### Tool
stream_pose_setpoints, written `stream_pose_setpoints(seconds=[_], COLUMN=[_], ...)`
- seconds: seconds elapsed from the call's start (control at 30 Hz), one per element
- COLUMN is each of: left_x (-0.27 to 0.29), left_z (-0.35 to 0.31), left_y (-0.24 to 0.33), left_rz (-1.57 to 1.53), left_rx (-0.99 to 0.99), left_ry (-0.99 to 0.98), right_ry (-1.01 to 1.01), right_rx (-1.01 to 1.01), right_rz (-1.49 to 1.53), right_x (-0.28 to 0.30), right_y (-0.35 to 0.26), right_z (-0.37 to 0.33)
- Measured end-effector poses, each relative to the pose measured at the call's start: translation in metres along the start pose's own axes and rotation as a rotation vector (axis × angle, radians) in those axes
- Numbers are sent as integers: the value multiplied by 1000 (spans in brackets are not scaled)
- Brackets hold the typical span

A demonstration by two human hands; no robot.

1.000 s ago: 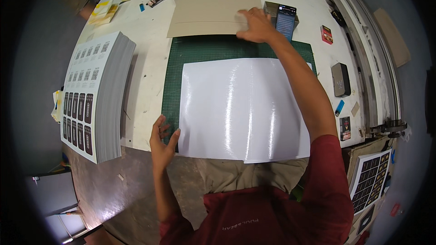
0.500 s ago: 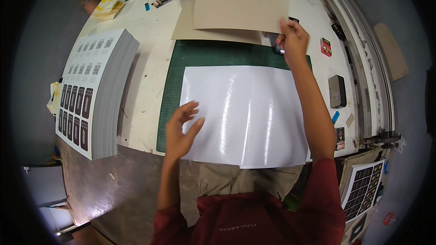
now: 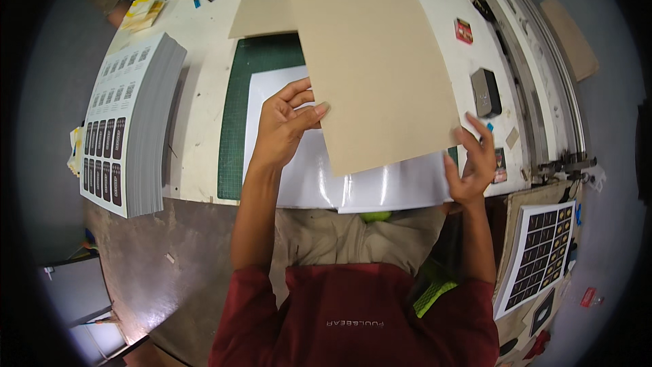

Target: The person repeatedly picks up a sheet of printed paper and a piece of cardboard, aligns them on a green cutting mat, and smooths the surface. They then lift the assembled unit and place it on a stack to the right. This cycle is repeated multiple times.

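A stiff beige cardboard sheet [image 3: 380, 75] is held tilted above the worktable. My left hand [image 3: 286, 122] pinches its left edge, thumb on top and fingers behind. By the lower right corner is my right hand [image 3: 472, 163], fingers apart; whether a fingertip touches the corner I cannot tell. Beneath the cardboard, glossy white sheets [image 3: 305, 177] lie on a green cutting mat [image 3: 234, 115], partly covered from sight. Another beige cardboard sheet [image 3: 265, 13] lies flat at the mat's far edge.
A tall stack of printed sheets [image 3: 129, 129] stands at the left table edge. Along the right are a small red box [image 3: 464, 30], a dark digital clock [image 3: 485, 92] and a long metal rail [image 3: 543, 88]. More printed sheets [image 3: 536, 251] sit at the lower right.
The cardboard has come from the far side toward me, over the white sheets. My left hand has moved up and taken its left edge. My right hand has come nearer and its fingers have spread.
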State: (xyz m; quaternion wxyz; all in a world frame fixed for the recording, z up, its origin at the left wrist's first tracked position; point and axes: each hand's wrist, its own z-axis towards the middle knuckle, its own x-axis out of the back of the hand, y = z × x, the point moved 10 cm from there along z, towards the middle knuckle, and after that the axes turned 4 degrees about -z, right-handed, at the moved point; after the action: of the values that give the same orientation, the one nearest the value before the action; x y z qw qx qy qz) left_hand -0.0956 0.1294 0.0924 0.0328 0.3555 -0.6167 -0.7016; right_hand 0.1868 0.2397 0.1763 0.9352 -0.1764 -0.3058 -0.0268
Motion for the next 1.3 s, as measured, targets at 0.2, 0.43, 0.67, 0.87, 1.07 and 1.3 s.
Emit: stream_pose_setpoints(seconds=[0.2,0.43,0.67,0.87,1.07,1.3], left_x=[-31,-43,-28,-27,-26,-26], left_z=[-10,-29,-34,-35,-35,-36], left_y=[-50,-58,-75,-80,-83,-83], left_rz=[206,1099,1273,1315,1317,1325], left_rx=[47,-179,-131,-164,-188,-197], left_ry=[-161,-348,-347,-353,-357,-357], right_ry=[-74,-201,-207,-240,-239,-271], right_rx=[-1010,-877,-816,-792,-804,-815], right_rz=[656,235,120,33,17,11], right_x=[-26,-29,-41,-42,-45,-48], right_y=[108,108,114,113,112,114], right_z=[-78,-91,-108,-114,-116,-120])
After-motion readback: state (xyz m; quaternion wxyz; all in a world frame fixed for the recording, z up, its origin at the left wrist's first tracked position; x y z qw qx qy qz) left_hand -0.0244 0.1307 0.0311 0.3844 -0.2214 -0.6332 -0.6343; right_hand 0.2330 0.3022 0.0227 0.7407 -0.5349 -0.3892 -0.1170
